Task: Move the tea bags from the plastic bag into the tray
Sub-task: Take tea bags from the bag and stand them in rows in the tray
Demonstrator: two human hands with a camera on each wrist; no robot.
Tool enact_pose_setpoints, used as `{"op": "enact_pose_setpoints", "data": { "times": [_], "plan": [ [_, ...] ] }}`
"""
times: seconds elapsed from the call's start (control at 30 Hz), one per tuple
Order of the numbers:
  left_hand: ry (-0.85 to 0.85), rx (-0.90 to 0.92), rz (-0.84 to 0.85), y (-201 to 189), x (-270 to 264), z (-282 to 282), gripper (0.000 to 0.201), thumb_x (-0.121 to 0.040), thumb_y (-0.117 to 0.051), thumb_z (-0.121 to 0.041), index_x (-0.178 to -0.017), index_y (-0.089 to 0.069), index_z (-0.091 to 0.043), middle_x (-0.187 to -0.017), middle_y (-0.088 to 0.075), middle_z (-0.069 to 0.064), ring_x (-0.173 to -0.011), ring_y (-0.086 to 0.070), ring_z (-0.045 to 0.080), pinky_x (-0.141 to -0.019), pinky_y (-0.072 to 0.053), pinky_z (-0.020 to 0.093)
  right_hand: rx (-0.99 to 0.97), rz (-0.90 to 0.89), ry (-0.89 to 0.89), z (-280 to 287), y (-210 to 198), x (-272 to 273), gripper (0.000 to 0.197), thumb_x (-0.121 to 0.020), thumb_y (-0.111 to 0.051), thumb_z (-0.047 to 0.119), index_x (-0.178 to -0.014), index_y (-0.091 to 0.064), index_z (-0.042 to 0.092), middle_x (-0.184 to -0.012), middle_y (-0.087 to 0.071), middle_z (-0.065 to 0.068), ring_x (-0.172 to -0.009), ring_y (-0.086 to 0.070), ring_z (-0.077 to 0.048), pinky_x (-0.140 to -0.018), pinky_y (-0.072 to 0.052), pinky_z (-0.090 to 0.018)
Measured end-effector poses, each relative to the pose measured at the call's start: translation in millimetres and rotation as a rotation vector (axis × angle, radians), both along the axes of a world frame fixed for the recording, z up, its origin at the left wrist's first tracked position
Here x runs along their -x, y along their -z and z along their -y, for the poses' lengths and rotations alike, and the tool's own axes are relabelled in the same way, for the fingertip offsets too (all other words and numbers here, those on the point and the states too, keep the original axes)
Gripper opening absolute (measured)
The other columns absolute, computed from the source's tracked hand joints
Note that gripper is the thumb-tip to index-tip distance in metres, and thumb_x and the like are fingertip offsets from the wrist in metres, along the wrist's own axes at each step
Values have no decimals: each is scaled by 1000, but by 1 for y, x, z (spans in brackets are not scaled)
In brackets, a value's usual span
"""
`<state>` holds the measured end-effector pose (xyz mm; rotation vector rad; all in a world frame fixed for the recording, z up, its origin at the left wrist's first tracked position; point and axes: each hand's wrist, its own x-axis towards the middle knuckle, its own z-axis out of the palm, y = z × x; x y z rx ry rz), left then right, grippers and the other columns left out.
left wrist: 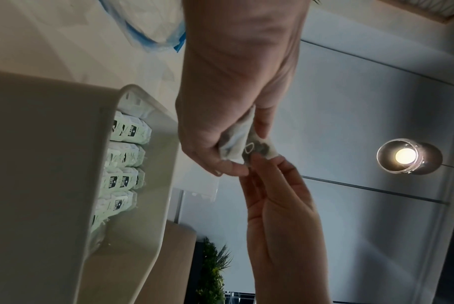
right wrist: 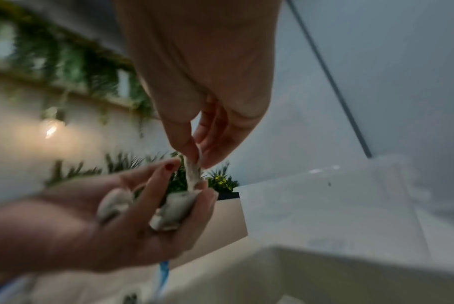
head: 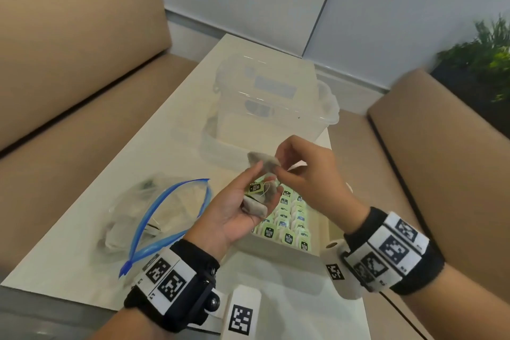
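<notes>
My left hand [head: 260,188] is palm up over the white tray [head: 276,250], fingers curled round a few grey tea bags [head: 255,207], one with a green tag. My right hand [head: 277,164] pinches one tea bag [head: 262,159] by its edge, just above the left fingertips; the left thumb touches it too. The right wrist view shows that pinched tea bag [right wrist: 193,171] hanging from my right fingers over the tea bags in the left palm [right wrist: 175,206]. Rows of green-tagged tea bags [left wrist: 128,131] fill the tray [left wrist: 153,107]. The clear zip plastic bag [head: 154,210] with more tea bags lies open to the left.
A clear plastic container [head: 270,107] stands on the cream table [head: 171,146] just behind the tray. Beige sofa seats run along both sides of the table. A potted plant [head: 485,58] sits at the far right.
</notes>
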<state>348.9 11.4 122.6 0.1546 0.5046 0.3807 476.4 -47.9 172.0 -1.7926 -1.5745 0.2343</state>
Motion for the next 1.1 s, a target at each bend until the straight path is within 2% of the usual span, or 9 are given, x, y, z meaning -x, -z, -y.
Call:
{"op": "enact_pose_setpoints", "data": {
  "times": [0.17, 0.27, 0.37, 0.43, 0.53, 0.7, 0.8, 0.97, 1.1],
  "plan": [
    [25, -72, -41, -2, -3, 1, 28, -79, -66, -28, -97, -63, -6, -77, -60, 10, -57, -58, 17, -35, -39, 10, 84, 403, -153, 5, 3, 4, 16, -72, -62, -2, -81, -60, 12, -77, -57, 2, -69, -56, -17, -64, -52, -38],
    [82, -165, -80, 0, -2, 0, 24, -70, -67, -16, -91, -62, -5, -72, -62, 10, -59, -55, 16, -37, -40, 12, 158, 306, -187, 4, -6, -2, 15, -73, -64, 5, -83, -68, 15, -83, -59, 5, -74, -56, -7, -67, -52, -27],
    [117, -170, -116, 3, -2, -1, 37, -70, -65, -14, -104, -59, -1, -77, -64, 18, -60, -60, 18, -40, -43, 13, 147, 242, -147, -5, -14, -11, 18, -86, -58, 14, -100, -66, 21, -102, -56, 6, -89, -55, -4, -73, -47, -14],
    [124, -135, -123, 3, -2, -1, 39, -75, -62, -11, -112, -55, 0, -86, -60, 20, -60, -60, 20, -35, -42, 15, 288, 280, -143, -14, -17, -17, 24, -94, -51, 23, -116, -61, 19, -110, -59, 4, -95, -57, -9, -81, -46, -18],
    [131, -146, -132, 3, -1, 0, 34, -81, -59, -8, -114, -53, -2, -93, -57, 22, -56, -61, 21, -32, -38, 14, 407, 307, -165, -24, -17, -20, 23, -93, -56, 26, -110, -65, 13, -94, -69, -1, -84, -62, -16, -83, -50, -33],
    [147, -167, -140, 3, 2, -1, 24, -93, -50, -9, -115, -53, -1, -85, -60, 23, -46, -59, 20, -31, -36, 13, 358, 177, -176, -27, -20, -21, 16, -81, -72, 28, -88, -65, 14, -76, -64, -3, -73, -61, -22, -73, -52, -35],
    [138, -202, -156, 1, 1, 0, 23, -92, -53, -9, -113, -54, -1, -85, -60, 22, -48, -60, 19, -33, -38, 14, 375, 94, -168, -28, -17, -21, 17, -80, -73, 27, -93, -67, 19, -71, -63, 4, -66, -60, -15, -71, -51, -31],
    [155, -220, -171, -2, 1, -3, 40, -68, -68, -12, -105, -59, -1, -88, -58, 21, -62, -54, 18, -31, -34, 12, 301, 19, -199, -23, -22, -24, 8, -83, -70, 23, -90, -69, 18, -81, -69, 3, -74, -62, -6, -66, -46, -13],
    [132, -160, -99, -2, 8, -9, 43, -54, -76, -10, -96, -72, -4, -95, -58, 17, -68, -58, 15, -37, -39, 9, 170, -218, -185, -15, -41, -31, 8, -84, -66, 18, -90, -68, 13, -98, -71, -4, -92, -68, -19, -85, -54, -29]
  ]
}}
